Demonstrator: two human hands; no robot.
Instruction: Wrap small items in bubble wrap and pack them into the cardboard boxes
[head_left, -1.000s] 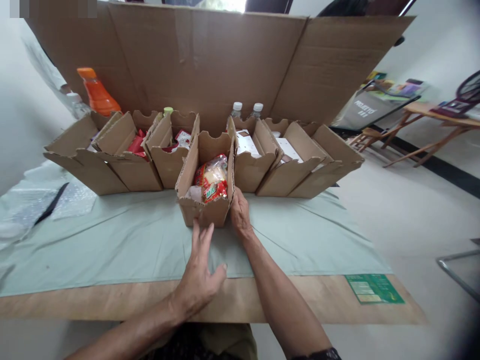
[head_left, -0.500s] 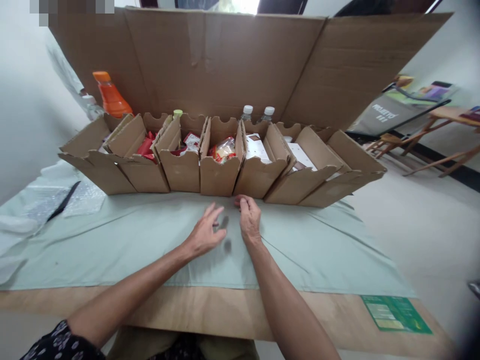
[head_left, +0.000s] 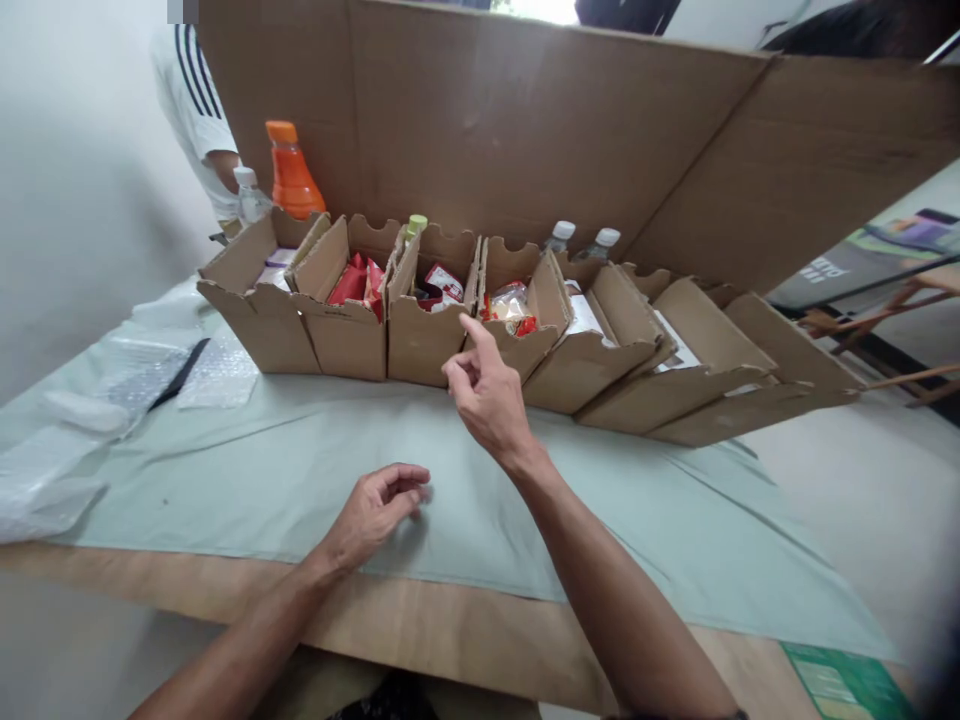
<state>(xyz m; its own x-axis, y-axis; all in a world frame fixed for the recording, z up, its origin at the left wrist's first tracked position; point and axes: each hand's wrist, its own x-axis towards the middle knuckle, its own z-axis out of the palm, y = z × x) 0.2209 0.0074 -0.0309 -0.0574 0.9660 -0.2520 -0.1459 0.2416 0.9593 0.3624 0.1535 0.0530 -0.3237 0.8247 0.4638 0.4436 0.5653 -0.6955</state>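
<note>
My right hand [head_left: 491, 395] is raised in front of the cardboard bins, index finger stretched forward and the others loosely bent, holding nothing. Its fingertip overlaps the front of a bin [head_left: 424, 345] that has dark red and white packs [head_left: 442, 288] inside. Just right of that, another bin holds a clear and red snack bag [head_left: 512, 305]. My left hand [head_left: 382, 505] hovers low over the pale green cloth [head_left: 300, 460], fingers curved with a gap to the thumb, nothing in it. Red packets [head_left: 356, 280] lie in a bin further left, and a white box [head_left: 583, 312] in one to the right.
A tall cardboard panel [head_left: 480, 130] stands behind the bins. An orange bottle [head_left: 292, 175] and clear bottles with white caps [head_left: 560, 236] stand at the back. Bubble wrap [head_left: 225, 368] lies at the left, a green leaflet [head_left: 847, 680] at the front right. A person's sleeve [head_left: 199, 90] shows behind.
My right hand has risen from the cloth towards the bins, index finger extending. My left hand has drawn back towards me. The view has turned left, showing another person's sleeve.
</note>
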